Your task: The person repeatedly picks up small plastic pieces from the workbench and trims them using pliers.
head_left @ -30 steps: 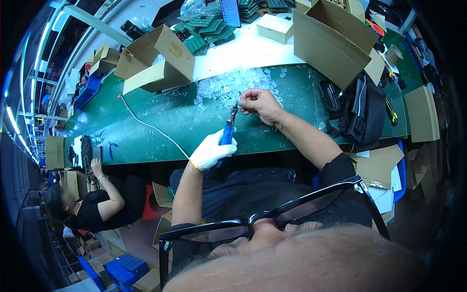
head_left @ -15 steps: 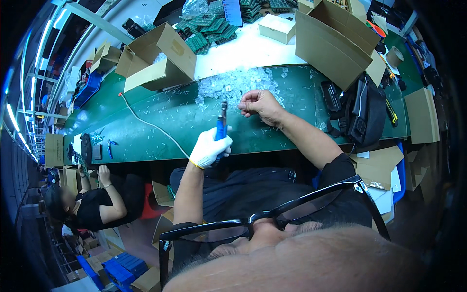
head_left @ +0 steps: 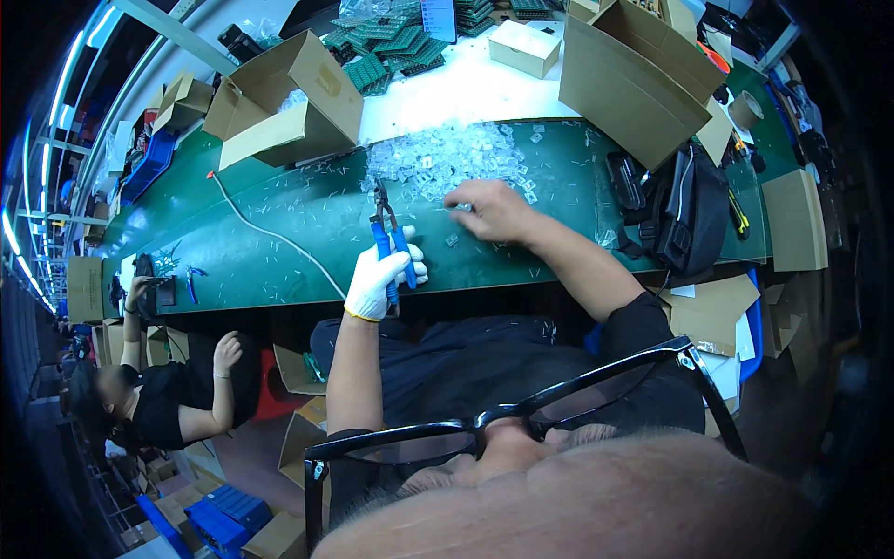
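Note:
My left hand [head_left: 371, 282], in a white glove, is wrapped round a pair of blue-handled cutting pliers [head_left: 381, 240]. The handles are spread and the jaws point up toward a heap of small clear plastic pieces [head_left: 442, 156]. My bare right hand [head_left: 500, 212] is at the near right edge of the heap. Its fingers are curled toward the thumb, and a small clear piece [head_left: 465, 207] shows between them. Another single clear piece [head_left: 452, 240] lies on the green mat between my two hands.
Thin clear offcuts are scattered over the green tabletop [head_left: 251, 265]. Open cardboard boxes [head_left: 321, 130] [head_left: 633, 93] flank the heap. Green circuit boards [head_left: 400, 47] and a small white box [head_left: 524, 48] lie behind. A black bag [head_left: 684, 219] sits right; a co-worker [head_left: 177, 401] sits left.
The pliers have moved left and their handles have spread. A clear piece now lies on the mat between my hands. My right hand has shifted slightly left, its fingers turned downward.

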Tool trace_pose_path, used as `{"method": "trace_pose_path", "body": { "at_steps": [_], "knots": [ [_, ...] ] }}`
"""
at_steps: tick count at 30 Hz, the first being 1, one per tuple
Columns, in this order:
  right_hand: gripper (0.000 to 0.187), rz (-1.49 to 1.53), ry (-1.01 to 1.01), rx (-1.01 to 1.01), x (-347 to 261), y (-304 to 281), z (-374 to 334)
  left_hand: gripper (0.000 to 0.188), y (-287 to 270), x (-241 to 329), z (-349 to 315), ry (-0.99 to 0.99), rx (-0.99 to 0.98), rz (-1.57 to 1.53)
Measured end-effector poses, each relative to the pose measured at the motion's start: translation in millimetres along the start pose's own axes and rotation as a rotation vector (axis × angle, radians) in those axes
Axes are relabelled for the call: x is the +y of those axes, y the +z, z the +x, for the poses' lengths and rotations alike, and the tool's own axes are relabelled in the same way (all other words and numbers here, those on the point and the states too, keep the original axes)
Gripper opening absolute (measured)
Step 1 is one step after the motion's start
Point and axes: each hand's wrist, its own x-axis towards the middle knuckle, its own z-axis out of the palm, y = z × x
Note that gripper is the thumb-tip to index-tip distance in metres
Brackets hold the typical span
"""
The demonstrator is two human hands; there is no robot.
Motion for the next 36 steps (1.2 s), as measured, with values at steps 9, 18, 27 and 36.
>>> {"method": "trace_pose_path", "body": {
  "at_steps": [9,18,27,36],
  "knots": [
    [0.032,-0.159,0.089,-0.142,11,-14,3,0.059,-1,1,0,-0.014,0.002,0.01],
    [0.033,-0.278,0.163,-0.082,18,-16,2,0.059,0,3,0,-0.029,-0.001,0.005],
    [0.033,-0.258,0.167,-0.03,3,-7,3,0.06,-2,1,2,-0.024,-0.012,-0.003],
    [0.038,-0.128,0.154,0.082,13,-3,3,0.061,13,15,-4,-0.069,0.008,0.157]
  ]
}}
